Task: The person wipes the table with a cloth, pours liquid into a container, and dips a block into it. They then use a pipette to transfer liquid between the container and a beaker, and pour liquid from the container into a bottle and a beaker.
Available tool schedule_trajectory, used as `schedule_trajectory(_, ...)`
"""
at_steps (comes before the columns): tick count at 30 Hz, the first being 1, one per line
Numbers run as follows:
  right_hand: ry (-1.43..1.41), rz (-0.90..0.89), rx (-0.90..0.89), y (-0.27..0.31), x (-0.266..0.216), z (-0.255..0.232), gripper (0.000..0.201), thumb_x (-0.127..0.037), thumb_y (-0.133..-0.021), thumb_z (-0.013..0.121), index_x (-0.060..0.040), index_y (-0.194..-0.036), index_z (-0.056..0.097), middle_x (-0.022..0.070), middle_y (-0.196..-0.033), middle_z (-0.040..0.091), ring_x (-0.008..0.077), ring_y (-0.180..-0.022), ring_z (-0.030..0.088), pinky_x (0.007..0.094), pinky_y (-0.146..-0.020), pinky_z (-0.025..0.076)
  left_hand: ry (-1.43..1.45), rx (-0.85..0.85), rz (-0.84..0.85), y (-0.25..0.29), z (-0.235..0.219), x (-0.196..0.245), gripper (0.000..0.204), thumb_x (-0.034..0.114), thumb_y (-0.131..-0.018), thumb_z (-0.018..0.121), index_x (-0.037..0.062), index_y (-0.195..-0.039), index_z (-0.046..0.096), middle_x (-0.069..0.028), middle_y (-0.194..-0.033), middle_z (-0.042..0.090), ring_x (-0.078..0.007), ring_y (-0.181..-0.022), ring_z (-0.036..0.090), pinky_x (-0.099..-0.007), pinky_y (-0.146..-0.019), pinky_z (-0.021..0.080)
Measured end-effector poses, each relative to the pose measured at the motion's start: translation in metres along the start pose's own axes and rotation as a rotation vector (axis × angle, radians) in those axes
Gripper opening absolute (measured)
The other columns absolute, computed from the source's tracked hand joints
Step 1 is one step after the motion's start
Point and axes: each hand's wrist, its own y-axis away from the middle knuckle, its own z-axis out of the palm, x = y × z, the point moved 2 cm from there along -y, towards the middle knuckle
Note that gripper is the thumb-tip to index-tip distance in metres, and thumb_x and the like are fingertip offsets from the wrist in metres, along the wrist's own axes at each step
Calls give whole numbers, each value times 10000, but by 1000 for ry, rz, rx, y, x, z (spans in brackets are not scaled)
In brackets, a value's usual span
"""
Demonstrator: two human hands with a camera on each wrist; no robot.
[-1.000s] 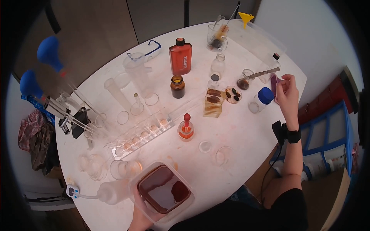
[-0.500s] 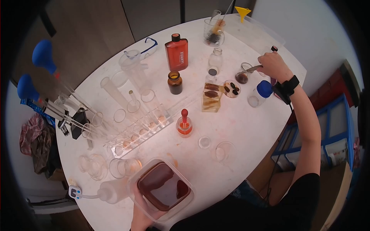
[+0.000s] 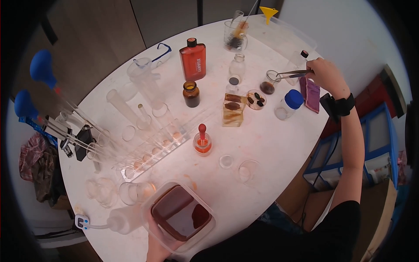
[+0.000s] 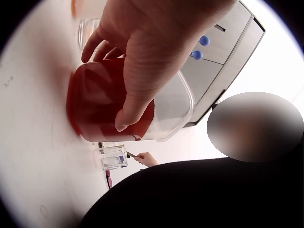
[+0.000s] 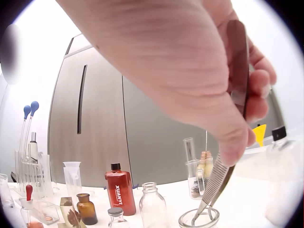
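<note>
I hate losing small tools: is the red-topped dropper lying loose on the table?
No, the dropper stands in a small jar of orange liquid.

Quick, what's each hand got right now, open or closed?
Left hand: closed around the clear tub.
Right hand: closed, pinching the tweezers.

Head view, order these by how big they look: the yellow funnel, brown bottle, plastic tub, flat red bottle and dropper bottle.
1. Plastic tub, though it is also nearest the camera
2. Flat red bottle
3. Brown bottle and dropper bottle, too alike to rank
4. Yellow funnel
</note>
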Motion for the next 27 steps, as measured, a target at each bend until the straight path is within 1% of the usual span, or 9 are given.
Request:
schedule_trajectory(4,-56,16,91,16,7,12,128,-145,-763,636,-25,-788,601,163,-727,574,332,-720,562,411,-643,436,20,21,1,2,-1,-11,1065,159,-516,872,50,-1341,208,-149,-1233,461,-258,-1099,504,-363,-910,425)
schedule_trajectory(8,-137,40,146,22,26,21,140,-147,-772,624,-14,-796,585,175,-704,568,336,-715,562,414,-635,427,115,12,-57,0,-1,0,1065,149,-517,871,53,-1345,207,-150,-1236,460,-256,-1102,503,-365,-905,433)
schedule_trajectory(11,-252,25,130,27,37,24,159,-148,-799,598,5,-799,555,181,-679,554,331,-659,522,397,-600,400,70,-15,-8,1,-1,-6,1074,149,-520,870,54,-1351,196,-151,-1238,459,-252,-1102,504,-364,-901,439)
schedule_trajectory(14,-432,74,-4,35,41,29,181,-153,-839,562,19,-795,531,154,-621,508,277,-577,455,364,-558,365,162,-26,-99,3,1,-12,1087,190,-479,852,32,-1336,201,-170,-1249,432,-288,-1116,492,-390,-922,415)
schedule_trajectory(16,-551,3,-50,38,46,39,217,-171,-885,510,22,-787,513,106,-574,431,211,-546,378,332,-537,339,132,-13,-75,4,1,-13,1100,191,-480,853,33,-1342,187,-167,-1250,432,-286,-1117,491,-390,-925,413)
schedule_trajectory(17,-550,3,-50,38,48,41,217,-171,-885,510,22,-787,513,106,-574,431,211,-546,378,332,-537,339,132,-13,-75,4,1,-12,1100,191,-480,853,33,-1342,187,-167,-1250,432,-286,-1117,491,-390,-925,413)
schedule_trajectory(19,-604,7,-111,38,52,45,281,-219,-908,492,20,-761,473,55,-585,373,137,-576,339,305,-532,312,112,-16,-53,3,1,-10,1116,192,-479,853,35,-1349,171,-168,-1250,430,-289,-1120,488,-391,-928,412)
schedule_trajectory(22,-719,14,-142,36,55,50,280,-203,-913,480,30,-760,501,67,-564,371,148,-552,347,308,-526,330,98,-15,-56,3,0,-10,1126,193,-478,854,36,-1353,162,-170,-1253,427,-291,-1125,485,-392,-930,411)
schedule_trajectory(27,-688,-30,-124,37,47,41,279,-201,-908,488,28,-750,500,67,-566,364,137,-553,340,303,-521,325,91,-22,-58,4,0,-12,1134,196,-483,850,32,-1357,147,-175,-1258,421,-294,-1130,482,-397,-932,410)
